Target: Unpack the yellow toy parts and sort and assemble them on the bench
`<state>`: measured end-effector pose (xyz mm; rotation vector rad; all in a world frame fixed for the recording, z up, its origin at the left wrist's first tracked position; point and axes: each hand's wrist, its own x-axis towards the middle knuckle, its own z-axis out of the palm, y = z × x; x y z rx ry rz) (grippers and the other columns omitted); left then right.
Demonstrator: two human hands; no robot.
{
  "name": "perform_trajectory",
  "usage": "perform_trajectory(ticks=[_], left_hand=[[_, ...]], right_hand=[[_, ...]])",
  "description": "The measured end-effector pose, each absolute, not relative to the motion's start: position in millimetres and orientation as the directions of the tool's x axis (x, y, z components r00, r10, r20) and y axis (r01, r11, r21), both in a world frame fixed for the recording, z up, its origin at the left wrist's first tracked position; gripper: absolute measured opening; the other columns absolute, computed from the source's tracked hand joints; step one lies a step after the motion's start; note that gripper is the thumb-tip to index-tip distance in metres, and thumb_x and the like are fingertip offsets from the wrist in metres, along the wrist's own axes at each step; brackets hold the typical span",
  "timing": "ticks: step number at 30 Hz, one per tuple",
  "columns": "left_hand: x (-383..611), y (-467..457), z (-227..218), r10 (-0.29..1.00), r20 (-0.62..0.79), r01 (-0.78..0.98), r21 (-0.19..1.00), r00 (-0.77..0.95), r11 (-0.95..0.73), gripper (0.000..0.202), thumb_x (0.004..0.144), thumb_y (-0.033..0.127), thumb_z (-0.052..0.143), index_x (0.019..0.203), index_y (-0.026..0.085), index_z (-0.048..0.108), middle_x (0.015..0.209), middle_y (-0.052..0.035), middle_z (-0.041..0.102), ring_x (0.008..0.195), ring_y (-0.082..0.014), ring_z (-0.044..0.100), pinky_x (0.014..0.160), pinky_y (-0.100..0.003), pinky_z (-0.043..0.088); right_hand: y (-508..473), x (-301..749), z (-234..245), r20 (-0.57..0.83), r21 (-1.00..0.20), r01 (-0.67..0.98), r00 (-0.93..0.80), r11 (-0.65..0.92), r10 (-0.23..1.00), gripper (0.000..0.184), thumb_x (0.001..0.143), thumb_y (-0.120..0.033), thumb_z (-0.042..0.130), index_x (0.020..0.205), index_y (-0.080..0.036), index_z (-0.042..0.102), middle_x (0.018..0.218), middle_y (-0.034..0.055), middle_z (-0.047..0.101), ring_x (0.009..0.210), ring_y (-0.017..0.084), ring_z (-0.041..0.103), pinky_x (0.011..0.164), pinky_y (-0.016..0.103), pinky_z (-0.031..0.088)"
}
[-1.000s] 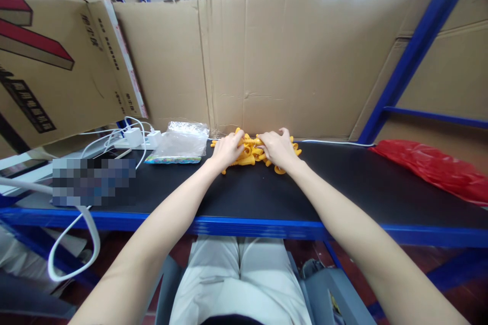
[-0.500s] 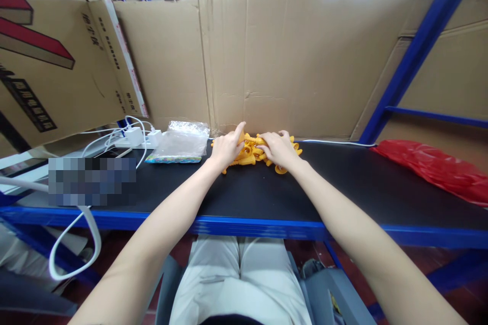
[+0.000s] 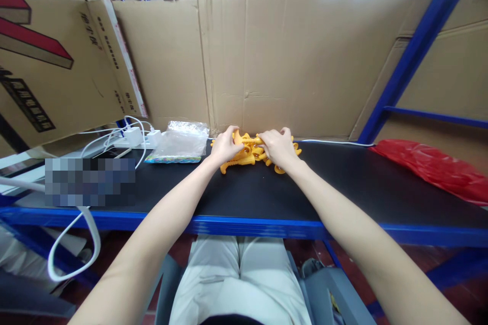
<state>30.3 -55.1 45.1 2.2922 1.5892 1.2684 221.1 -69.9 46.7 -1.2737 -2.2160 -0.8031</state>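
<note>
A pile of yellow plastic parts [image 3: 247,155] lies on the black tabletop at the foot of the cardboard wall. Over its left side, my left hand [image 3: 225,146] is closed on a yellow plastic piece [image 3: 238,138], thumb and fingers pinching it. Opposite, my right hand [image 3: 280,148] bends its fingers round the right end of a thin yellow bar that spans the gap between both hands. Whether the bar and the left hand's piece are one part I cannot tell. Several loose yellow parts show below and between the hands; others are hidden under the palms.
A clear plastic bag [image 3: 179,142] lies left of the pile. Farther left are white chargers [image 3: 133,136] with cables and a blurred-out patch. A red plastic bag [image 3: 427,167] rests at the right. Cardboard [image 3: 297,61] stands behind, and a blue shelf edge [image 3: 259,227] runs in front.
My left hand's raised finger has bent down onto the yellow piece. The fingers of my right hand have curled more tightly. The pile has barely shifted.
</note>
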Motion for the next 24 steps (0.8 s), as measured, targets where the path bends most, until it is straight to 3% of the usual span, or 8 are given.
perform_trajectory(ticks=[6,9,12,16,21,24], left_hand=[[34.8,-59.4,48.0,0.956,0.265,0.567,0.772,0.126,-0.289,0.054,0.068,0.026,0.066,0.118,0.013,0.050,0.053,0.0042,0.055,0.040,-0.0096,0.048,0.043,-0.021,0.038],[36.8,-61.5,49.2,0.973,0.167,0.501,0.835,0.161,-0.226,0.040,0.068,0.025,0.066,0.104,0.012,0.056,0.048,0.0045,0.053,0.036,-0.0084,0.045,0.038,-0.019,0.034],[36.9,-59.9,49.9,0.973,0.081,0.460,0.870,0.216,-0.174,0.021,0.069,0.026,0.066,0.083,0.013,0.059,0.044,0.0048,0.051,0.034,-0.0064,0.043,0.037,-0.018,0.032],[35.2,-55.7,50.6,0.964,-0.005,0.434,0.893,0.268,-0.116,0.016,0.070,0.029,0.064,0.072,0.014,0.058,0.040,0.0040,0.050,0.032,-0.0064,0.042,0.035,-0.018,0.029],[36.6,-55.2,49.5,0.953,-0.026,0.450,0.885,0.301,-0.118,0.016,0.073,0.028,0.061,0.071,0.014,0.055,0.040,0.0030,0.050,0.031,-0.0072,0.042,0.036,-0.019,0.032],[38.5,-58.6,46.4,0.972,0.076,0.519,0.835,0.224,-0.184,0.025,0.074,0.030,0.061,0.091,0.013,0.053,0.047,0.0028,0.054,0.035,-0.0094,0.046,0.040,-0.021,0.037]], right_hand=[[-70.0,222.1,47.6,0.686,0.329,0.878,-0.476,0.349,0.551,0.022,0.087,-0.009,0.039,0.096,-0.018,0.058,0.097,0.0078,0.064,0.094,0.023,0.049,0.087,0.041,0.022],[-67.3,224.0,46.2,0.703,0.348,0.869,-0.491,0.353,0.515,0.023,0.087,-0.009,0.039,0.096,-0.018,0.058,0.098,0.0076,0.064,0.096,0.022,0.049,0.090,0.043,0.021],[-65.9,224.7,45.8,0.721,0.355,0.865,-0.495,0.356,0.485,0.023,0.087,-0.008,0.037,0.095,-0.017,0.057,0.098,0.0080,0.063,0.096,0.022,0.048,0.092,0.043,0.022],[-65.6,224.5,46.4,0.736,0.340,0.871,-0.481,0.354,0.477,0.024,0.086,-0.006,0.035,0.092,-0.015,0.057,0.094,0.0088,0.063,0.095,0.022,0.049,0.093,0.042,0.022],[-61.3,229.3,44.7,0.733,0.327,0.863,-0.489,0.385,0.472,0.024,0.081,-0.008,0.038,0.095,-0.015,0.056,0.093,0.0099,0.063,0.092,0.023,0.050,0.093,0.042,0.024],[-57.6,233.7,41.5,0.712,0.314,0.843,-0.514,0.437,0.478,0.024,0.082,-0.013,0.042,0.103,-0.014,0.055,0.099,0.0115,0.063,0.096,0.025,0.051,0.095,0.044,0.023]])
